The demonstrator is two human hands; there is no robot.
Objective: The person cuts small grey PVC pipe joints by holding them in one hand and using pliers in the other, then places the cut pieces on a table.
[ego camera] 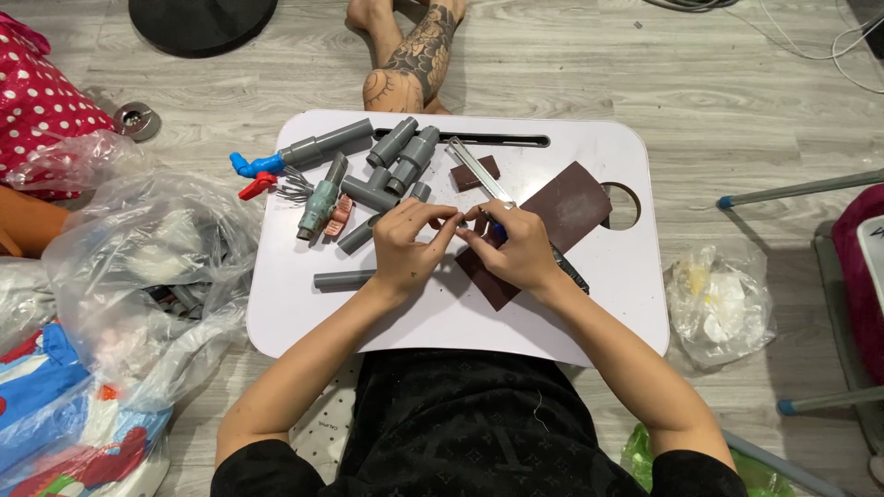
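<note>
Head view, looking down on a white lap table (589,313) set over the person's legs.

Left hand (405,247): fingers curled, tips pinched on a small object at the centre of the table; the object is mostly covered and cannot be identified.

Right hand (516,250): closed round a slim blue-tipped tool (498,230), its fingertips meeting those of the left hand. The two hands appear to brace the small piece between them, held low over the table, probably for steadiness.

Under and just beyond the right hand: a sheet of brown sandpaper (571,207), lying flat, partly covered by the wrist. A smaller brown scrap (474,173) lies beyond the fingertips.

Running away from the fingertips: a narrow metal hacksaw frame (479,170), laid diagonally.

Beyond and outward of the left hand: a cluster of grey pipe fittings (396,166), a grey valve (319,207), a blue tap (253,166) with a red handle (256,187). One short grey pipe (343,279) lies just beside the left wrist.

Obstructions: the fittings crowd the far left of the table; nothing lies between the hands.

Off the table, outward of the left arm: clear plastic bags (138,276). Outward of the right arm: another plastic bag (718,304).
</note>
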